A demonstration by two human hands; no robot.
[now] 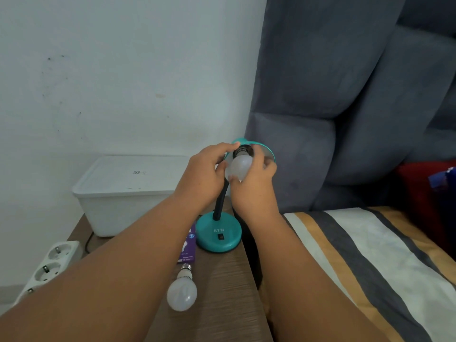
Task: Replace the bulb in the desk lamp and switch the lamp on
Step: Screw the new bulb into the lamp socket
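A teal desk lamp stands on the wooden side table, its round base [219,234] carrying a small rocker switch [221,236] and a black flexible neck. The teal shade [267,154] is tilted toward me. My left hand [203,174] grips the shade's left rim. My right hand [254,186] wraps a white bulb [240,166] whose metal cap sits at the black socket [244,151] inside the shade. A second white bulb [182,291] lies loose on the table in front of the lamp base. The lamp is unlit.
A purple bulb box [188,248] lies beside the lamp base. A white lidded plastic tub [123,193] fills the table's back left. A white power strip [47,267] hangs at the left. A striped bed [370,255] and grey padded headboard [333,107] border the right.
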